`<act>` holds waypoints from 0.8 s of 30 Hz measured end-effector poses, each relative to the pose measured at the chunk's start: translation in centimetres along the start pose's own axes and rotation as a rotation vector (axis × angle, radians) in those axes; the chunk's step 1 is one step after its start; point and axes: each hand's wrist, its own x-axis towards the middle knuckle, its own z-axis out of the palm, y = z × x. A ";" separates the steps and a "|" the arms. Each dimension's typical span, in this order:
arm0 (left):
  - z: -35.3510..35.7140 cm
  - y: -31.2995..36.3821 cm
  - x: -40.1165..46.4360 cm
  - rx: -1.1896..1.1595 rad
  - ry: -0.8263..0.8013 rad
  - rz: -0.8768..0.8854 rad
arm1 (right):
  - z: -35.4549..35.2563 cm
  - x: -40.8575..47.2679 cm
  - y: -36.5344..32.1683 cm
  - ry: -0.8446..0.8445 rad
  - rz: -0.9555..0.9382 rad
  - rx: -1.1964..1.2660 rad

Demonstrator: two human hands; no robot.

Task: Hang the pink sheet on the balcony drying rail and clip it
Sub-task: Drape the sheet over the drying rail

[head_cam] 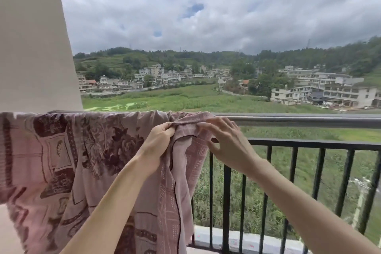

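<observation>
The sheet (72,161) runs off the left and bottom edges and hides the rail (299,120) beneath it. Both forearms are cut off at the bottom edge. The left hand (158,140) has its fingertips buried in folds.

Head view. Two forearms visible, both bare from lower frame edge to the wrist; no sleeve cuff in frame on either side. Left hand (158,140): no ring, watch or bracelet seen; slender fingers. Right hand (224,140): likewise unadorned, fingers long and slim, nails short, no polish discernible. No gloves. Upper arms and clothing out of frame.
</observation>
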 end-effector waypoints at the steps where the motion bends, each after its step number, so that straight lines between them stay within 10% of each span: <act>1: 0.1 0.6 -0.3 -0.014 0.002 0.005 | 0.6 0.2 0.2 0.024 -0.063 -0.056; 11: 1.1 2.6 -5.3 0.425 0.098 0.102 | 3.5 3.9 -0.7 0.149 -0.207 0.003; 24: -6.3 0.7 -6.8 1.190 0.734 0.266 | 8.7 6.7 -9.4 0.020 -0.206 0.389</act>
